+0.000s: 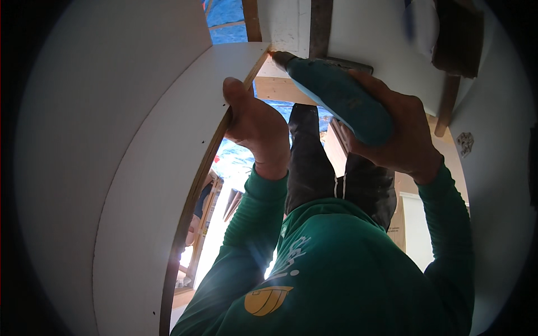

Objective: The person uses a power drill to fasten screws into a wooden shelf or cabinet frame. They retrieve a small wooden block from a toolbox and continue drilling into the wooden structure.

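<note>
My right hand (400, 120) is wrapped round a teal power drill (339, 92). The drill's dark nose points left, at the far corner of a white panel (162, 134), close to or touching its edge; the exact contact is too small to make out. Along that panel's raw wooden edge, my left hand (258, 126) grips with the thumb laid over the white face and the fingers hidden behind. A few small dark dots, perhaps screw heads or holes, run down the panel near this edge.
A large white surface (67, 140) borders the panel on the left. Ahead are wooden strips (277, 88) and blue sheeting (227, 25). On the right stand a white surface (499, 162) and a brown post (448, 103). Part of another person (193, 229) shows at lower left.
</note>
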`<state>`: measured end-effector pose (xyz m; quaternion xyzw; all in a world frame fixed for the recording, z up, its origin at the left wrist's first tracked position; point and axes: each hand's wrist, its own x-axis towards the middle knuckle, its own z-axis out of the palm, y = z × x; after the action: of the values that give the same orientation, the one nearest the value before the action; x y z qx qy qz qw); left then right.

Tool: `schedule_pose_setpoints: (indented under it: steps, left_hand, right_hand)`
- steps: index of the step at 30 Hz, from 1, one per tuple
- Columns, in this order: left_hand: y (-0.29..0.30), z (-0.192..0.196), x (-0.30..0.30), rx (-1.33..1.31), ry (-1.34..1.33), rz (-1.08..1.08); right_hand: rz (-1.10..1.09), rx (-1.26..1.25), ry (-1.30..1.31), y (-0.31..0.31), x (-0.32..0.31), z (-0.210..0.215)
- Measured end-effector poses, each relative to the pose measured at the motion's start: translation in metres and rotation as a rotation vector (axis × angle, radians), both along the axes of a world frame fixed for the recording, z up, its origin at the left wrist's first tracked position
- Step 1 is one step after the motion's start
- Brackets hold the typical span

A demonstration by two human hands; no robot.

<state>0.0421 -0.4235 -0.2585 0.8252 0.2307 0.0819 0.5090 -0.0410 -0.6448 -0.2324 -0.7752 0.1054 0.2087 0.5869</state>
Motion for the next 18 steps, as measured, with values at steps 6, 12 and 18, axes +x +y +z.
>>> schedule_pose_setpoints:
  steps: [6, 12, 18]
  left_hand:
    - [-0.011, 0.014, 0.006, 0.021, 0.071, -0.062]
    - [0.027, -0.02, -0.009, 0.14, -0.055, -0.19]
    - [0.017, -0.012, -0.002, 0.108, 0.005, -0.103]
  right_hand:
    - [0.038, -0.042, -0.05, -0.001, -0.001, -0.003]
    - [0.056, -0.062, -0.043, -0.002, 0.001, -0.002]
    - [0.064, -0.092, -0.053, -0.002, 0.005, -0.001]
